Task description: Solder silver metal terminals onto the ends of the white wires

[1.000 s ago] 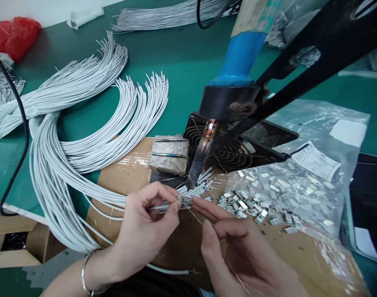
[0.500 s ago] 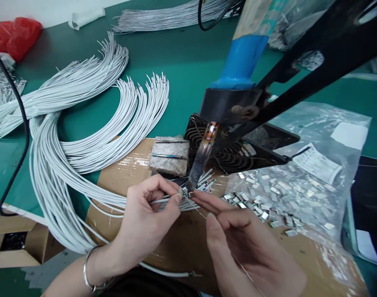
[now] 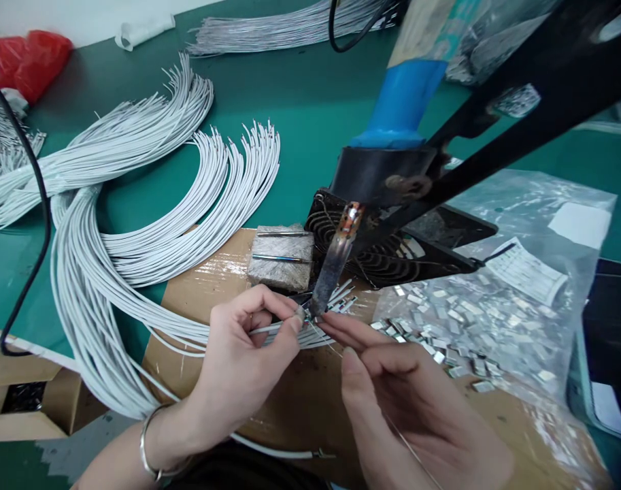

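Note:
Between thumb and forefinger, my left hand (image 3: 254,347) pinches the end of a white cable (image 3: 264,330) under the tip of a soldering iron (image 3: 335,262). The iron hangs tilted in a black stand (image 3: 494,129), its handle wrapped in blue. My right hand (image 3: 412,401) holds a thin solder wire (image 3: 409,449), which runs from the palm up to the cable end. Its fingertips are right beside the iron tip. The exact joint at the tip is small and partly covered by my fingers. More stripped cable ends (image 3: 343,296) lie just behind.
Bundles of white cables (image 3: 90,272) curve across the left. A block with two metal rods (image 3: 282,262) and a black fan (image 3: 392,255) stand behind the hands. Small metal connectors (image 3: 443,340) lie on a plastic bag (image 3: 524,320) at right. Brown cardboard (image 3: 188,381) covers the work area.
Both hands stay almost in place at the iron tip. The whole view has shifted slightly, and my right fingers sit marginally further right.

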Tool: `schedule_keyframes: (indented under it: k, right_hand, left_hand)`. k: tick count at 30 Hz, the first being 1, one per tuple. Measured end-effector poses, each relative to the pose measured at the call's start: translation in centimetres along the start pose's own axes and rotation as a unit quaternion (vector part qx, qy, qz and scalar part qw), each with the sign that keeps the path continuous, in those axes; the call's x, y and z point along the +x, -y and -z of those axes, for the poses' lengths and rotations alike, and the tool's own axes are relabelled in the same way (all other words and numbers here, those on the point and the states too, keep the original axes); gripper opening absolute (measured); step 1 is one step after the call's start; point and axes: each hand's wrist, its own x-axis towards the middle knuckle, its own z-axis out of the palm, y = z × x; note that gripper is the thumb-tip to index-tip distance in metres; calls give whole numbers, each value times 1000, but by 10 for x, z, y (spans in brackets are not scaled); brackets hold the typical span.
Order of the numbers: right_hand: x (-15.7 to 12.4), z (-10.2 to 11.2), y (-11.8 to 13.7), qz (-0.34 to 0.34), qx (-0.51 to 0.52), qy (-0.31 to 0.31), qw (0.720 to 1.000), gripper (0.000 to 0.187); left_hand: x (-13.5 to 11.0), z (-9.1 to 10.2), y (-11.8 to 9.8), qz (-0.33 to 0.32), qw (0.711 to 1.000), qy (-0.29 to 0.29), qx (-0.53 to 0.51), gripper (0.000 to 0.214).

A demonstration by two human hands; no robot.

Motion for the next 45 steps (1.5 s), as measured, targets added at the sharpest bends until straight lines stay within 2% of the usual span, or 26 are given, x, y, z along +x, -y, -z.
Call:
schedule_keyframes:
  k: [5, 11, 24, 45]
  right_hand:
    - [1, -2, 5, -2, 6, -2, 1000, 22]
    - [1, -11, 19, -65, 30, -56, 996, 24]
    - [0, -10, 21, -49, 48, -60, 996, 25]
    - [-1, -13, 26, -72, 68, -70, 993, 25]
  left_hand:
    - [1, 1, -1, -8, 1000, 2, 2, 12]
    - [3, -1, -5, -19, 1000, 0, -8, 12]
    - [1, -1, -5, -25, 1000, -2, -10, 13]
    - [0, 2, 0, -37, 999, -11, 17, 14]
